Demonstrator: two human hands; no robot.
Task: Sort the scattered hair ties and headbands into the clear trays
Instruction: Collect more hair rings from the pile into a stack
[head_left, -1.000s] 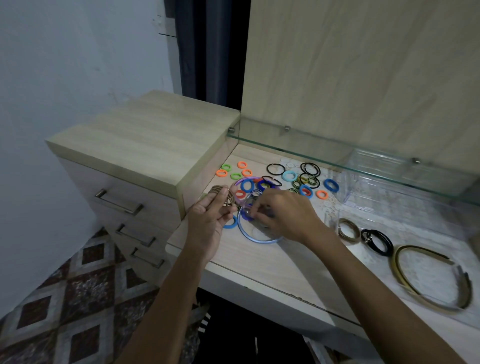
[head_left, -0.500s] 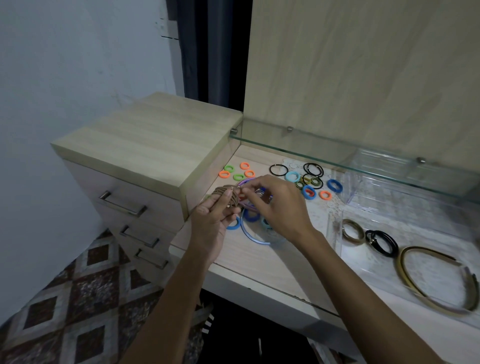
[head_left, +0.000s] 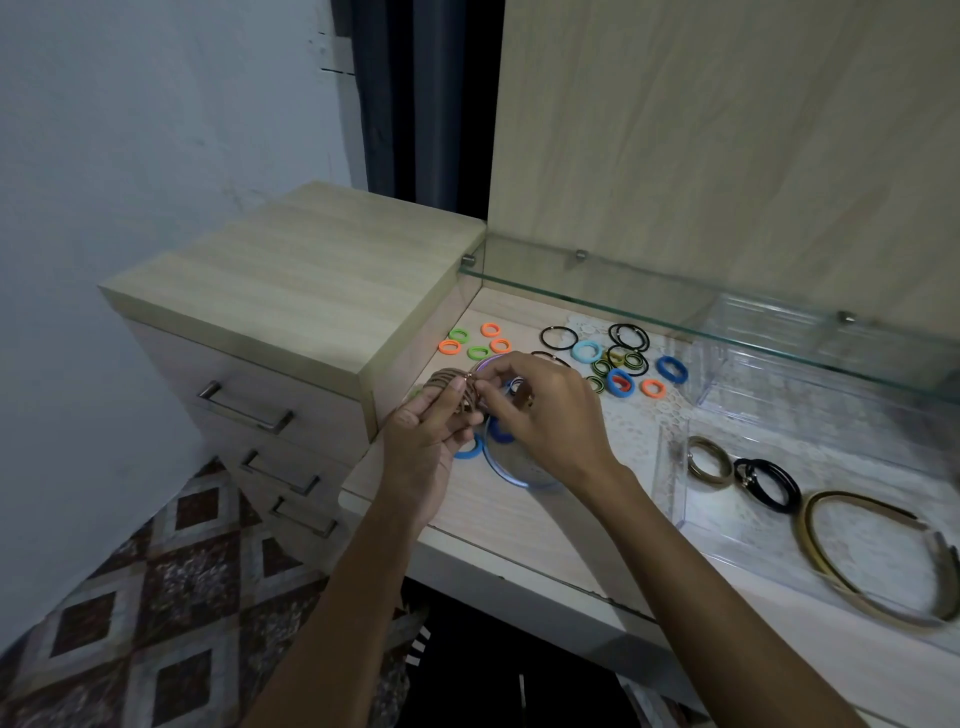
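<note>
My left hand (head_left: 423, 447) holds a bundle of brown hair ties (head_left: 456, 384) at the left end of the vanity top. My right hand (head_left: 540, 415) meets it, thumb and forefinger pinching a thin tie at the bundle. A blue headband (head_left: 511, 475) lies flat under my right hand, partly hidden. Several small ties in orange (head_left: 450, 346), green, blue (head_left: 671, 368) and black (head_left: 558, 338) are scattered behind the hands. The near clear tray (head_left: 670, 467) holds a tan tie (head_left: 709, 460), a black tie (head_left: 769, 483) and a tan headband (head_left: 878, 561).
A second clear tray (head_left: 727, 379) stands further back under the glass shelf (head_left: 675, 306). A wooden drawer unit (head_left: 291, 301) rises at the left, right beside my left hand. A white lace mat (head_left: 639, 421) covers part of the vanity top. Patterned floor tiles lie below.
My right hand has lifted from the blue headband and moved left and back to the brown bundle in my left hand, fingers now pinching at it. The left hand has barely moved.
</note>
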